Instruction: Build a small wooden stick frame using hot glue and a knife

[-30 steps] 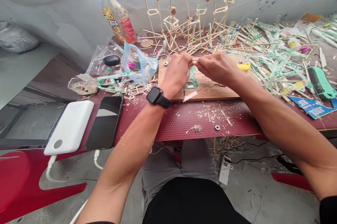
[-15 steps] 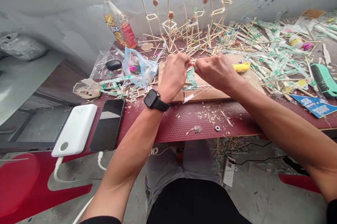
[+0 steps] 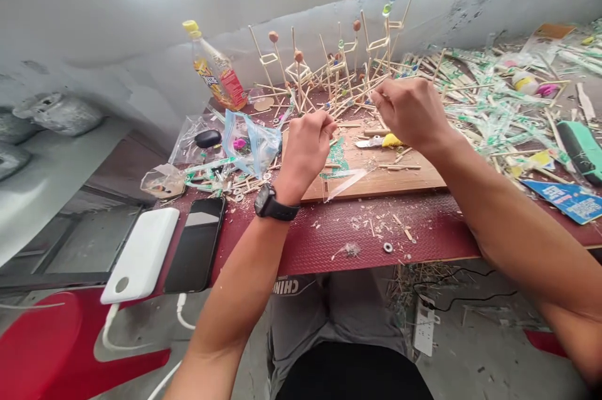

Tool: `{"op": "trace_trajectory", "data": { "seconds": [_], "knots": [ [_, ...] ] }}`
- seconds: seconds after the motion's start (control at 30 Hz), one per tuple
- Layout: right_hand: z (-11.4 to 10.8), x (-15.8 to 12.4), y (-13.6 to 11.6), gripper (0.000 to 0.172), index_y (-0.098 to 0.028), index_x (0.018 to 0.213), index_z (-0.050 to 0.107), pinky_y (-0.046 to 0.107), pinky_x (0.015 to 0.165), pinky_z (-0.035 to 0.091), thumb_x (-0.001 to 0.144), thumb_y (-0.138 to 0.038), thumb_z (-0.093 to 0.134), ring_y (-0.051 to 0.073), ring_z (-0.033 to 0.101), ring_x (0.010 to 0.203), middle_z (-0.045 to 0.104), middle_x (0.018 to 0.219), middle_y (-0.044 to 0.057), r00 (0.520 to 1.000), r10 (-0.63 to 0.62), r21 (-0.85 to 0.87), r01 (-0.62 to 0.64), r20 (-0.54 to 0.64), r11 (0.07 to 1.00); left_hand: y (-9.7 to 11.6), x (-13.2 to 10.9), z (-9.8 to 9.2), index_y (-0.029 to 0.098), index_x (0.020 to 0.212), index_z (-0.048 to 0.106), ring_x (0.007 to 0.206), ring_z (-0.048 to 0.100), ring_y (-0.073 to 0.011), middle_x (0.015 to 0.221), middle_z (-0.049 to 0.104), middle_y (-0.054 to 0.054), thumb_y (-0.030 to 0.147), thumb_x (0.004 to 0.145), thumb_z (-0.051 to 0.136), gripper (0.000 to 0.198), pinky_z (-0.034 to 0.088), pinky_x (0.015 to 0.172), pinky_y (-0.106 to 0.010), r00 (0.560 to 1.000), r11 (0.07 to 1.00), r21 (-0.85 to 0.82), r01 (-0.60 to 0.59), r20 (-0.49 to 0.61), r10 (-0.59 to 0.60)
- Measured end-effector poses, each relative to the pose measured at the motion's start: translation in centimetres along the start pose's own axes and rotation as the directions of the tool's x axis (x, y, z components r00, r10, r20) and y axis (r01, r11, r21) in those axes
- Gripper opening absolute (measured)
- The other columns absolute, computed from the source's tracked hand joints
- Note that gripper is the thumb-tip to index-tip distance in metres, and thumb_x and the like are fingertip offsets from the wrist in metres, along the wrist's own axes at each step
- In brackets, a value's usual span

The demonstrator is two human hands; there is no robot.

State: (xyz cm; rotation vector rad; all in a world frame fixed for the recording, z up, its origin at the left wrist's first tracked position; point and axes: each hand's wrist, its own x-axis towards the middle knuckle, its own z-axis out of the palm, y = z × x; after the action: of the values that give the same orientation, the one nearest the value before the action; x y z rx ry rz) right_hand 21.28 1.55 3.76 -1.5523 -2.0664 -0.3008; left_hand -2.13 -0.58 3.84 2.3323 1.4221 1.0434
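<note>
My left hand [image 3: 308,143], below a wrist with a black watch [image 3: 275,202], is closed in a pinch over the left part of a wooden board [image 3: 390,184]. Anything in its fingers is too small or hidden to name. Farther right and higher, my right hand [image 3: 411,110] is also closed, its fingertips curled out of sight. A knife with a yellow handle [image 3: 391,140] lies on the board between the hands, blade toward the left. Thin wooden sticks [image 3: 399,167] rest near it. A clear plastic piece [image 3: 348,182] lies at the board's front edge.
Behind the board stand stick structures with brown balls [image 3: 298,56]. A yellow-capped bottle [image 3: 216,71], a blue-edged plastic bag [image 3: 251,143], a phone [image 3: 195,243] and a white power bank [image 3: 141,256] are at left. Wrappers and sticks [image 3: 493,105] cover the right; a green-black tool [image 3: 580,152] lies there.
My hands, together over the board before, have come apart. The right one moved right and up, uncovering the knife's blade and several sticks. The camera view has tilted slightly upward.
</note>
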Motion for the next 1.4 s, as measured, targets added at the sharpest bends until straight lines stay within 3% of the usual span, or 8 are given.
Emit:
{"op": "trace_trajectory", "data": {
  "seconds": [0.3,0.4,0.53,0.77,0.97,1.07,1.23,1.4],
  "knots": [
    [2.7,-0.4,0.3,0.03,-0.022,0.097,0.078,0.042,0.08,0.049,0.109,-0.037,0.055,0.022,0.062,0.08,0.075,0.091,0.009,0.945,-0.327,0.349,0.308,-0.004,0.885,-0.5,0.0,0.5,0.018,0.09,0.077,0.081,0.068,-0.017,0.088,0.081,-0.005,0.004,0.097,0.07,0.017,0.049,0.082,-0.035,0.999,0.994,-0.094,-0.047,-0.018,0.045],
    [2.9,-0.3,0.5,0.026,-0.022,0.101,0.08,0.043,0.083,0.051,0.107,-0.04,0.061,0.024,0.063,0.084,0.074,0.092,0.009,0.926,-0.375,0.397,0.36,-0.041,0.844,-0.6,0.0,0.2,0.017,0.09,0.078,0.082,0.07,-0.0179,0.089,0.082,-0.006,0.005,0.097,0.07,0.016,0.05,0.083,-0.036,0.999,0.996,-0.08,-0.039,-0.011,0.038],
    [2.6,-0.4,0.0,0.025,-0.025,0.109,0.08,0.044,0.086,0.053,0.107,-0.041,0.061,0.025,0.064,0.087,0.073,0.095,0.009,0.924,-0.376,0.422,0.37,-0.072,0.828,-0.4,0.0,0.0,0.018,0.092,0.08,0.083,0.071,-0.0189,0.093,0.085,-0.008,0.009,0.099,0.067,0.016,0.052,0.084,-0.037,0.998,0.996,-0.074,-0.044,0.041,0.047],
    [1.9,-0.5,-0.5,0.032,-0.026,0.094,0.076,0.044,0.084,0.051,0.111,-0.04,0.053,0.025,0.061,0.085,0.073,0.092,0.009,0.917,-0.395,0.404,0.343,0.05,0.848,-0.8,0.0,0.0,0.019,0.094,0.081,0.087,0.075,-0.0205,0.097,0.086,-0.01,0.015,0.098,0.066,0.017,0.055,0.084,-0.038,0.993,0.995,-0.085,-0.053,0.097,0.061],
    [2.5,-0.2,1.6,0.026,-0.025,0.102,0.084,0.048,0.096,0.051,0.106,-0.038,0.062,0.031,0.068,0.1,0.074,0.098,0.011,0.968,-0.224,0.249,0.19,0.117,0.95,-0.6,-0.2,-1.0,0.021,0.083,0.075,0.082,0.071,-0.0202,0.085,0.081,-0.006,0.012,0.089,0.072,0.011,0.054,0.081,-0.038,0.965,0.999,-0.021,-0.027,0.26,0.032],
    [3.6,-0.2,2.8,0.02,-0.025,0.104,0.086,0.049,0.097,0.052,0.1,-0.038,0.071,0.032,0.068,0.105,0.075,0.101,0.011,0.966,-0.177,0.17,0.145,0.187,0.975,-0.3,-0.5,-1.1,0.021,0.078,0.074,0.077,0.067,-0.0202,0.08,0.076,-0.005,0.012,0.085,0.077,0.013,0.05,0.078,-0.039,0.935,0.997,0.059,-0.053,0.353,0.029],
    [4.8,-0.2,4.0,0.016,-0.025,0.095,0.086,0.047,0.089,0.054,0.097,-0.036,0.074,0.03,0.069,0.096,0.076,0.095,0.009,0.965,-0.168,0.153,0.138,0.201,0.979,-0.7,-0.7,-0.5,0.022,0.072,0.074,0.075,0.062,-0.0206,0.073,0.07,-0.003,0.008,0.081,0.08,0.017,0.048,0.083,-0.042,0.91,0.979,0.16,-0.125,0.411,0.049],
    [4.0,0.1,4.5,0.012,-0.021,0.096,0.088,0.045,0.085,0.051,0.093,-0.026,0.078,0.027,0.068,0.089,0.076,0.091,0.009,0.954,-0.147,0.157,0.108,0.261,0.982,-0.9,-0.7,-0.5,0.02,0.073,0.076,0.071,0.057,-0.0189,0.073,0.07,-0.003,-0.002,0.077,0.071,0.023,0.044,0.079,-0.042,0.892,0.976,0.185,-0.119,0.452,0.023]
  ]
}}
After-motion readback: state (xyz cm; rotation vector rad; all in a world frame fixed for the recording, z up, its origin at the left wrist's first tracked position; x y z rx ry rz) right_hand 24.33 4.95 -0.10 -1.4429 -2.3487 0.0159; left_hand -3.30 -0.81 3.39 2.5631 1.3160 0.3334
